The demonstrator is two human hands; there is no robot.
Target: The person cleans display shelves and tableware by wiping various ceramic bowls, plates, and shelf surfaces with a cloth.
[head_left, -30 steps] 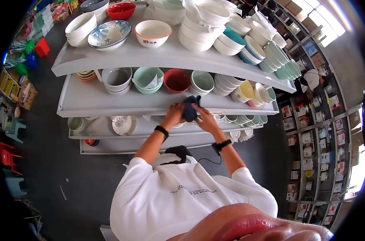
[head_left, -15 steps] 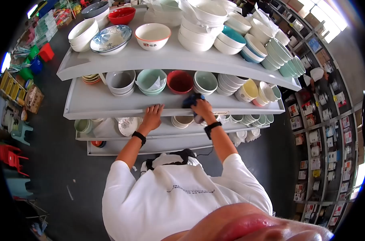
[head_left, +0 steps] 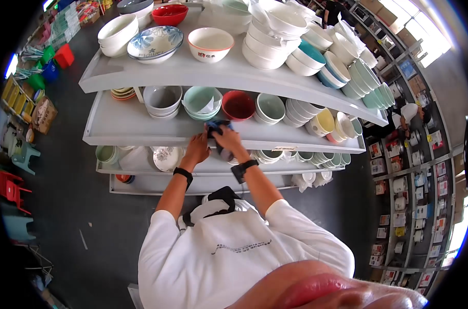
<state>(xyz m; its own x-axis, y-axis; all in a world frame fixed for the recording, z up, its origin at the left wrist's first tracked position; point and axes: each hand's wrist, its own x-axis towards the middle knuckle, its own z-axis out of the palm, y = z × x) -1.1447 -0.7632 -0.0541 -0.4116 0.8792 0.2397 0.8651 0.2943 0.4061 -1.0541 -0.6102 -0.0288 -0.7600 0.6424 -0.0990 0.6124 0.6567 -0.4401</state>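
My right hand (head_left: 227, 140) is closed on a dark blue cloth (head_left: 219, 125) at the front of the second shelf (head_left: 151, 135). A greyish part of the cloth hangs over the shelf's lip. My left hand (head_left: 197, 149) rests at the same lip, right beside the cloth, its fingers stretched forward; whether they touch the cloth is hard to see. Just behind the cloth stand a dark red bowl (head_left: 238, 106) and a stack of pale green bowls (head_left: 202, 103) with white paper inside. A grey bowl stack (head_left: 163, 101) is further left.
Above, the top shelf (head_left: 141, 77) juts out with a red-rimmed white bowl (head_left: 210, 45) and stacked white bowls (head_left: 265, 49). Lower shelves hold a floral plate (head_left: 167, 158) and green bowls. Stools (head_left: 25, 157) stand left; a person (head_left: 409, 114) is by the right-hand racks.
My right hand has slid left along the shelf with the cloth, from below the grey-green bowls to beside my left hand. The view has shifted slightly.
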